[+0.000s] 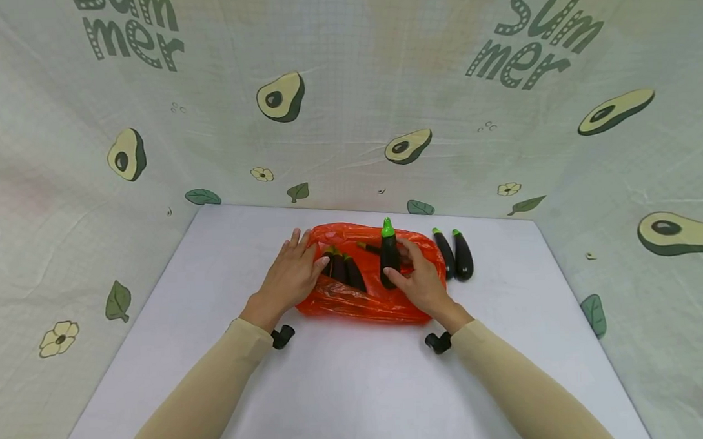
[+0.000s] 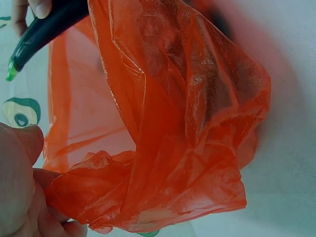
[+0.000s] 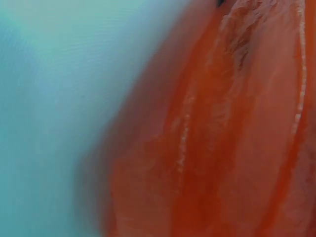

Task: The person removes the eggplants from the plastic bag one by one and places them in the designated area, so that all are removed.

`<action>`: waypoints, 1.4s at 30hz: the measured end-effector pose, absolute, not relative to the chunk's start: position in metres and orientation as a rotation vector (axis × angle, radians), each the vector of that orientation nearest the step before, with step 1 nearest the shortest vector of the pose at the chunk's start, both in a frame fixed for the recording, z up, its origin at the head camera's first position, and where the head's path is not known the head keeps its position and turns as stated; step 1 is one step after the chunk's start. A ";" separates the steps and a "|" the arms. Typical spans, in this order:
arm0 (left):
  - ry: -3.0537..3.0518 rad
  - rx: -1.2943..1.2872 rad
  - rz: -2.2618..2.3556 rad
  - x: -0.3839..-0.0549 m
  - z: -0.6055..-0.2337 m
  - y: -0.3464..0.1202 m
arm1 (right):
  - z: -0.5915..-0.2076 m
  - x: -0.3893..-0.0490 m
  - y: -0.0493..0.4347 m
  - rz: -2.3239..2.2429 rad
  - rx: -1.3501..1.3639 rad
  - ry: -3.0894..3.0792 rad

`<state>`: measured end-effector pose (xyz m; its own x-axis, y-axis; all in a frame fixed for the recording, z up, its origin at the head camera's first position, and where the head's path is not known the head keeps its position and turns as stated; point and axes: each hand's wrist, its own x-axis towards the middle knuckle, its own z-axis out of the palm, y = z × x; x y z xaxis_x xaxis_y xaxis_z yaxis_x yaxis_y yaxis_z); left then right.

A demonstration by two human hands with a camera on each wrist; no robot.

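A red plastic bag (image 1: 366, 304) lies open on its side, its mouth spread wide. My right hand (image 1: 421, 280) grips a dark eggplant (image 1: 389, 254) with a bright green stem, held stem-up over the bag's mouth. At the bag's left end, my left hand (image 1: 292, 273) holds the edge, with its fingers and thumb around the gathered plastic (image 2: 94, 190) in the left wrist view. Several more eggplants (image 1: 353, 273) lie inside the bag, partly covered by its front fold. Red plastic fills much of the right wrist view, where the hand is out of sight.
Two eggplants (image 1: 462, 255) lie side by side on the white table (image 1: 346, 387), just right of the bag. A cloth (image 1: 348, 116) printed with avocados hangs behind the table and along its sides.
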<state>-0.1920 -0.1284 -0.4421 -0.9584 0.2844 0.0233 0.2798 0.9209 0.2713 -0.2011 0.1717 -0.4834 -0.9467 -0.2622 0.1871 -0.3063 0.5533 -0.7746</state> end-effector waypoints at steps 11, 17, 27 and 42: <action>3.063 0.454 0.427 -0.190 -0.439 -0.129 | -0.464 -0.201 0.181 1.393 0.429 -2.680; 3.063 0.455 0.420 -0.190 -0.438 -0.129 | -0.456 -0.203 0.189 1.377 0.377 -2.671; 3.051 0.451 0.401 -0.193 -0.441 -0.129 | -0.451 -0.202 0.203 1.395 0.317 -2.656; 3.046 0.437 0.390 -0.194 -0.446 -0.129 | -0.446 -0.202 0.221 1.341 0.290 -2.620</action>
<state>-0.1938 -0.1291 -0.4463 -0.9595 0.2818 -0.0032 0.2719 0.9286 0.2524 -0.2017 0.2210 -0.4464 -0.9640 -0.0888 0.2504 -0.2551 0.5731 -0.7788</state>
